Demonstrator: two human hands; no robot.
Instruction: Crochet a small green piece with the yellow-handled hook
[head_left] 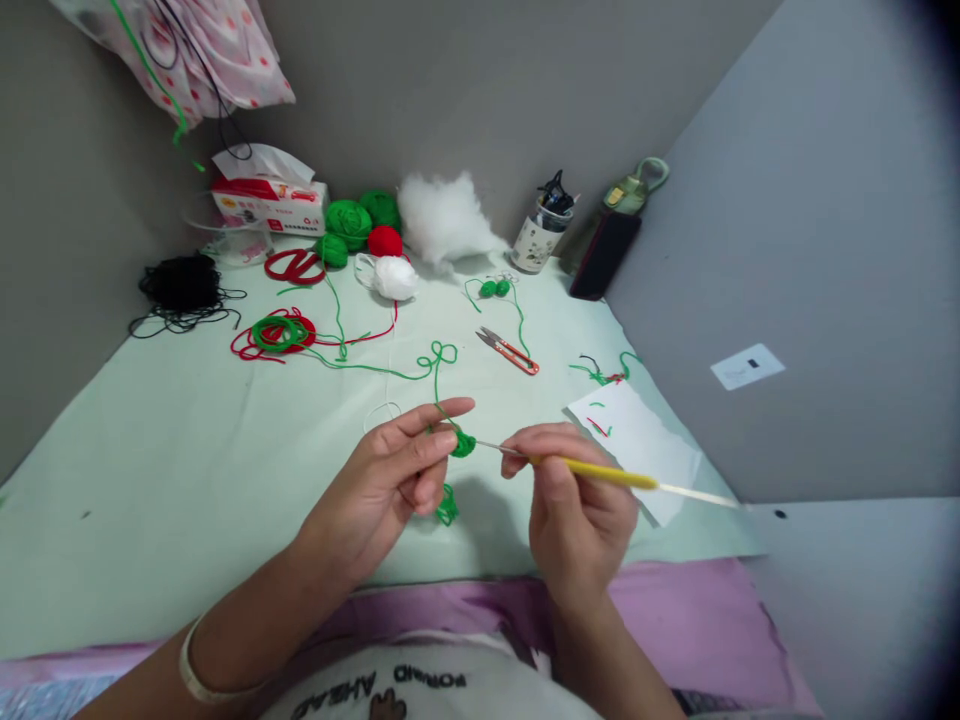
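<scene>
Between the thumb and fingers of my left hand (386, 465) is a small green crochet piece (463, 444). Green yarn (436, 375) runs up from it over my raised index finger toward the table. My right hand (577, 500) grips a crochet hook (600, 472) by its yellow handle, and the thin metal tip meets the green piece. Where the tip enters the stitches is too small to make out. Just below my left fingers is a bundle of green yarn (448, 506).
Thread snips (510, 352) lie beyond my hands, with two small green balls (495, 288) behind them. Yarn balls (349, 225), white stuffing (446, 220), red scissors (295, 266) and a tissue pack (270, 205) line the back. White paper (645, 450) with yarn scraps is at right, a bottle (626, 195) behind.
</scene>
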